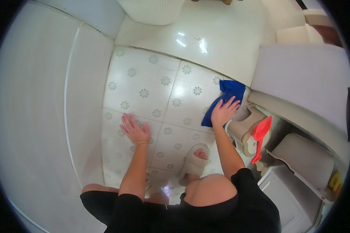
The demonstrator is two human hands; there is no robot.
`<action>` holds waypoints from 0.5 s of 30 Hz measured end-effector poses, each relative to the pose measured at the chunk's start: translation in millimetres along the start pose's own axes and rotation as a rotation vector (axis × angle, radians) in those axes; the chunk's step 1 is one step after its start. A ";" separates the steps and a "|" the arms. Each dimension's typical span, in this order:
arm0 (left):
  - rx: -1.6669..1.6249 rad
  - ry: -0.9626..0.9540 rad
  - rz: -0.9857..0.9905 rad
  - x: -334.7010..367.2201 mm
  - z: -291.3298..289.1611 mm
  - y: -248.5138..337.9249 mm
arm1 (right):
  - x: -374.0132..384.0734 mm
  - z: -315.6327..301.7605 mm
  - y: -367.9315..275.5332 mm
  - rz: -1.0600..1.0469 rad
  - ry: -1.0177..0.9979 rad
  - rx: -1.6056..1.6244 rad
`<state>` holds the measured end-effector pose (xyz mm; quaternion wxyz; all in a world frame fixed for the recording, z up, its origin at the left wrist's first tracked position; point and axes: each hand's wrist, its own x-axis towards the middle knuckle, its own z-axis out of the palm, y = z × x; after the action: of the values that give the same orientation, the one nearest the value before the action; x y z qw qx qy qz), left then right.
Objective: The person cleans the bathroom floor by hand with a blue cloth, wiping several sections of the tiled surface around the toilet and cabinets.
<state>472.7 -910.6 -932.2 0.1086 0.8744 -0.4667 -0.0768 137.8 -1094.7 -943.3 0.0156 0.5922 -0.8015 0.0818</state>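
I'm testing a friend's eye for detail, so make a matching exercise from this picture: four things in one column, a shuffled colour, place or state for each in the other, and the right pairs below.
Column one
1. cloth
2. left hand
3. shovel
4. slipper

Column two
A. bright red
B. worn on a foot
C. dark blue, under the right hand
D. fingers spread over flowered tiles

Right pairs: 1-C, 2-D, 3-A, 4-B
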 end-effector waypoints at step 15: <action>0.080 0.049 0.027 0.5 -1.9 10.5 | -12.2 -47.1 -96.7 -0.763 -0.375 0.484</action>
<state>465.0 -916.4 -927.7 0.0860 0.8732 -0.4784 -0.0349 230.1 -1103.7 -887.5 -0.2383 0.8349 -0.4742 0.1458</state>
